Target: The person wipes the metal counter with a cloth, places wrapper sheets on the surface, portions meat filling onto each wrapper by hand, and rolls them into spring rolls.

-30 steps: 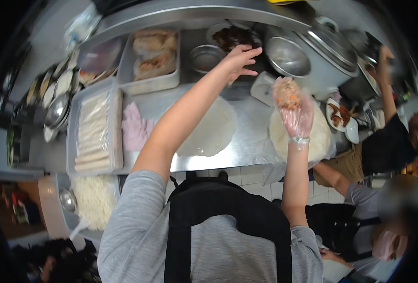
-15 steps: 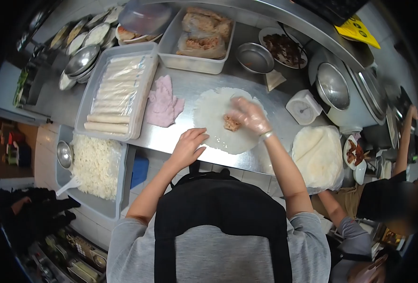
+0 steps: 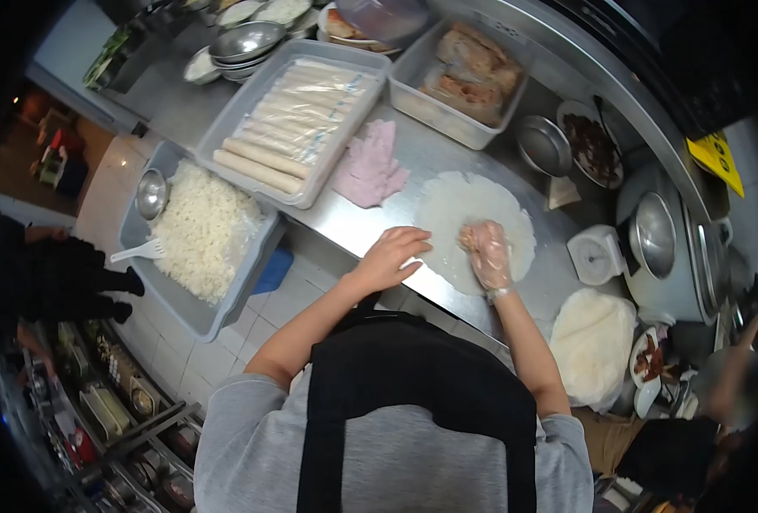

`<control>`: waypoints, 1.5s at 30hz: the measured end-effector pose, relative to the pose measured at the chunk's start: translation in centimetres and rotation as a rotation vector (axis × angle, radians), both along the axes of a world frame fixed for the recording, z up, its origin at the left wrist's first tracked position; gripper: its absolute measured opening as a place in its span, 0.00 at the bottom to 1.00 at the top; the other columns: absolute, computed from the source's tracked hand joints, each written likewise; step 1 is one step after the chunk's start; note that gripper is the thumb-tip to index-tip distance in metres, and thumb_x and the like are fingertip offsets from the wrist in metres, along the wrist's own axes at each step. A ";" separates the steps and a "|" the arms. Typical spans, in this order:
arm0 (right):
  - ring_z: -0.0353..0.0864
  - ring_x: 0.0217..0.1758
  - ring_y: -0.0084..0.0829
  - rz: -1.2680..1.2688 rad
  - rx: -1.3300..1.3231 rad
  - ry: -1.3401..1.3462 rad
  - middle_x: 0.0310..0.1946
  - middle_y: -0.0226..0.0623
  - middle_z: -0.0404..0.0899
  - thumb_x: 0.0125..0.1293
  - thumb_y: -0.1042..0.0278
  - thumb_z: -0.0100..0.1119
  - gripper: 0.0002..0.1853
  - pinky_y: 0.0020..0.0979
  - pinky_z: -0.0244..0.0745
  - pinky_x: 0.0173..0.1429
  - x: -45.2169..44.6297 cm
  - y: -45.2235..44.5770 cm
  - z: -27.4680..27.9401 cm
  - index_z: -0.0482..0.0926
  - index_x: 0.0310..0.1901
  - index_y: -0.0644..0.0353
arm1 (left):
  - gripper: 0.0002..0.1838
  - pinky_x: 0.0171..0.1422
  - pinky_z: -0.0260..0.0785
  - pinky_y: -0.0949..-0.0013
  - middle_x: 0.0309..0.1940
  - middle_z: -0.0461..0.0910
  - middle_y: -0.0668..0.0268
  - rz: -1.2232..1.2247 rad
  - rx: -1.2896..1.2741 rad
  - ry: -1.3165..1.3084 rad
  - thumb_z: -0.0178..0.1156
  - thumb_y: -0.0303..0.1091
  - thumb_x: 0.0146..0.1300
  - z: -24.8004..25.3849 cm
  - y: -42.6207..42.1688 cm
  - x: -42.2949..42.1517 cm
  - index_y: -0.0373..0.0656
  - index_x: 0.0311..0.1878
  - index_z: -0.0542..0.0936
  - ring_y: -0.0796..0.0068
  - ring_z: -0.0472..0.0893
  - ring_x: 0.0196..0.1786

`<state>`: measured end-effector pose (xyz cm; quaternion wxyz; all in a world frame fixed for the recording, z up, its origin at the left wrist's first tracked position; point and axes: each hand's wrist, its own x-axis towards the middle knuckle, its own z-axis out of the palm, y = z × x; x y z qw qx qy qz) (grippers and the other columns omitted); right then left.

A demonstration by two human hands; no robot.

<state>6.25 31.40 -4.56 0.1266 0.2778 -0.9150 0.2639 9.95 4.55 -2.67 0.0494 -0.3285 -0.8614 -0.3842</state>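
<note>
A thin round wrapper sheet [image 3: 447, 201] lies flat on the steel counter. My right hand [image 3: 489, 256], in a clear plastic glove, is over it with bent fingers on a clump of minced filling [image 3: 465, 237]. Part of that clump is hidden by the fingers. My left hand [image 3: 393, 259] is bare, its fingers stretched out at the sheet's left edge near the counter's front. Beyond it lies a crumpled pink cloth [image 3: 373, 165].
A tray of white rolls [image 3: 309, 193] stands left, beside a tub of chopped white food [image 3: 204, 227]. Behind are a bin of bagged filling [image 3: 460, 130] and a metal bowl [image 3: 544, 145]. A scale [image 3: 597, 255] and stacked wrappers [image 3: 594, 346] sit right; other people are nearby.
The view has turned, shifting the counter rightward in the picture. My right hand has come down onto the filling from its blurred position above the sheet. My left hand stays by the sheet's edge.
</note>
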 end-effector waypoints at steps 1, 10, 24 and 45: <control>0.73 0.52 0.48 -0.028 0.040 -0.087 0.47 0.45 0.73 0.50 0.62 0.71 0.28 0.43 0.70 0.57 0.2 -0.8 2.2 0.74 0.53 0.60 | 0.18 0.68 0.59 0.56 0.61 0.74 0.62 0.005 -0.007 0.010 0.61 0.32 0.57 -0.1 0.1 0.0 0.45 0.52 0.78 0.59 0.70 0.65; 0.73 0.55 0.44 0.063 -0.062 -0.169 0.52 0.42 0.76 0.63 0.60 0.59 0.17 0.42 0.69 0.62 -1.9 -0.1 4.2 0.78 0.51 0.59 | 0.18 0.68 0.59 0.57 0.61 0.74 0.64 0.023 -0.043 -0.010 0.62 0.34 0.57 0.2 0.2 0.0 0.45 0.52 0.79 0.59 0.70 0.64; 0.75 0.51 0.46 0.098 0.017 -0.009 0.46 0.44 0.75 0.49 0.57 0.72 0.34 0.44 0.72 0.57 -0.5 -1.1 5.4 0.73 0.58 0.59 | 0.17 0.68 0.59 0.57 0.61 0.74 0.64 0.018 -0.045 -0.011 0.61 0.33 0.57 0.2 0.1 0.1 0.45 0.52 0.79 0.59 0.69 0.65; 0.73 0.55 0.48 0.024 0.135 -0.350 0.48 0.48 0.73 0.53 0.57 0.70 0.33 0.43 0.70 0.59 -2.0 -1.0 4.1 0.72 0.59 0.62 | 0.18 0.68 0.58 0.57 0.61 0.73 0.64 0.003 -0.047 -0.004 0.61 0.34 0.58 0.1 0.1 0.0 0.45 0.52 0.79 0.59 0.69 0.65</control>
